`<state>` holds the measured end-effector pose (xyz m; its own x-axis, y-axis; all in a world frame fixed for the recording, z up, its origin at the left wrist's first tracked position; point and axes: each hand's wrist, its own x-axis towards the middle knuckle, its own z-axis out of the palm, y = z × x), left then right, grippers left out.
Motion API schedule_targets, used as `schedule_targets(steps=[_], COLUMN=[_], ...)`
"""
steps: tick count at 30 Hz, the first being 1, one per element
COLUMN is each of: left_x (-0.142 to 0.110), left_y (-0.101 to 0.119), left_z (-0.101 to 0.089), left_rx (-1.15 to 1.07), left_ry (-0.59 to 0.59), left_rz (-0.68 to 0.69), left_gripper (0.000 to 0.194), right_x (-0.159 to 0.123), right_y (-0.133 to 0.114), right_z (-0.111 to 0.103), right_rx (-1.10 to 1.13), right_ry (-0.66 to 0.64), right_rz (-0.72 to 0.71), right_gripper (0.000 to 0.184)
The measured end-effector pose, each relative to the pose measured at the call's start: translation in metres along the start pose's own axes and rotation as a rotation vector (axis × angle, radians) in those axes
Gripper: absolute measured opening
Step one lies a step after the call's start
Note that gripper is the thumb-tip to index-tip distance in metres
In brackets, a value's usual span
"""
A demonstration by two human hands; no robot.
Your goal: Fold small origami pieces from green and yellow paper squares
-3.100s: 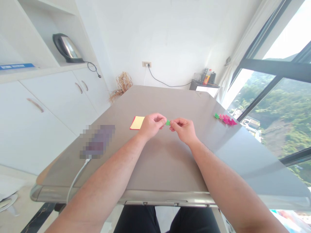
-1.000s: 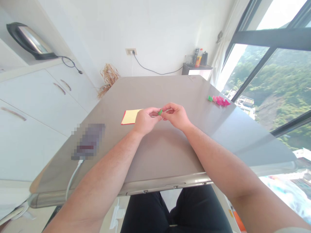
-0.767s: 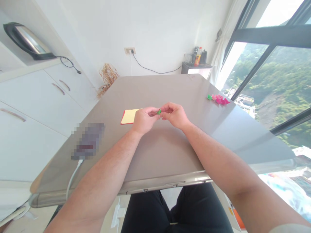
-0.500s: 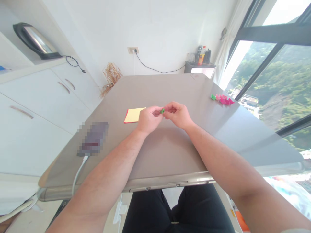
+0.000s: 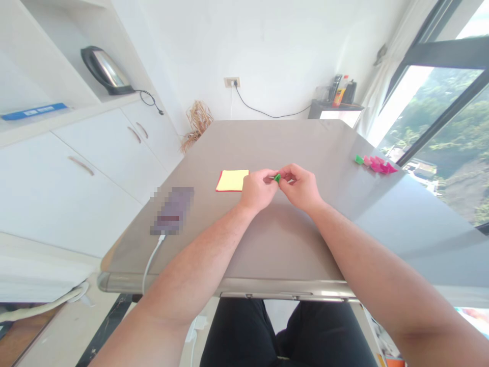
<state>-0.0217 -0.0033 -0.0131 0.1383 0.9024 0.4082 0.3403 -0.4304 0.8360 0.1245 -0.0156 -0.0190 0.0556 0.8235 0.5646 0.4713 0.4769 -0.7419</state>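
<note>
Two-handed, holds a small green folded piece (image 5: pixel 277 178) at the middle of the table (image 5: pixel 290 250). Pinches one side with the fingertips of the left hand (image 5: pixel 261 188) and the other with those of the right hand (image 5: pixel 301 186), fingers curled and nearly meeting. Cannot tell whether it touches the tabletop. Covers the near right corner of a yellow, red-edged paper pad (image 5: pixel 231 180) with the left hand. Has a pixelated phone-like device (image 5: pixel 173 210) farther left, joined to a white cable (image 5: pixel 150 260) running over the near edge. Well apart, close to the right edge, has a row of folded pieces (image 5: pixel 376 164), green at the left end, then pink, then magenta. Beyond the table, has an electric kettle (image 5: pixel 108 71) on a shelf to the left and an orange-labelled bottle (image 5: pixel 340 92) on a small cabinet (image 5: pixel 336 108) near the window.
</note>
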Motion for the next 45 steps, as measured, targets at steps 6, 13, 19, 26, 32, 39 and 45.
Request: schedule_targets(steps=[6, 13, 19, 26, 32, 39, 45], left_x=[0.001, 0.002, 0.003, 0.009, 0.005, -0.001, 0.001], left_y=[0.001, -0.003, -0.004, -0.013, -0.006, 0.007, 0.001], left_z=[-0.002, 0.001, 0.001, 0.002, -0.003, -0.005, -0.003], left_rx=[-0.102, -0.134, -0.14, -0.309, -0.181, -0.074, -0.079], left_ry=[-0.053, -0.007, -0.02, -0.022, -0.038, 0.007, -0.003], left_rz=[-0.007, 0.0, -0.064, -0.244, -0.15, -0.099, -0.113], left_gripper=[0.025, 0.026, 0.025, 0.024, 0.024, 0.025, 0.026], right_x=[-0.001, 0.0, 0.0, -0.001, -0.001, -0.001, -0.003], right_y=[-0.002, -0.006, -0.004, 0.003, -0.003, -0.006, -0.004], right_z=[-0.003, -0.002, 0.0, 0.0, 0.0, 0.002, 0.003], right_rx=[0.016, 0.006, -0.009, -0.088, -0.024, -0.06, -0.152], right_ry=[-0.002, -0.013, -0.025, 0.013, 0.008, 0.044, 0.061], right_rz=[-0.002, 0.022, 0.055, -0.085, 0.043, 0.143, 0.093], right_gripper=[0.014, 0.015, 0.015, 0.015, 0.009, 0.006, 0.003])
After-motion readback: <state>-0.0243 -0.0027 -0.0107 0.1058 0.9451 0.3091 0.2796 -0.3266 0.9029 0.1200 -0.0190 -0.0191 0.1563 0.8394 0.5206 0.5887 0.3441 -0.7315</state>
